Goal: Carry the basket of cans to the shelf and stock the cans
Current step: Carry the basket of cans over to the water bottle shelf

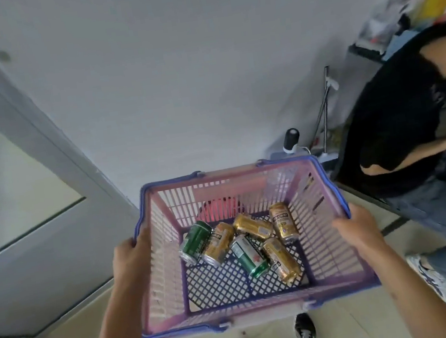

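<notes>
A pink plastic basket [175,304] with a blue rim and blue mesh floor hangs in front of me, off the floor. My left hand [132,257] grips its left rim and my right hand [359,228] grips its right rim. Several cans lie on their sides in the far half of the basket: a green can [196,241] at the left, a second green can [250,256] in the middle, and gold cans [282,222] around them. No shelf for the cans is clearly in view.
A person in a black shirt and jeans [401,138] stands close at the right, one shoe [435,279] near the basket. A grey door and frame [24,173] fill the left. A white wall is ahead, with a cluttered rack [396,21] at the upper right. My shoes [304,329] are on beige tiles.
</notes>
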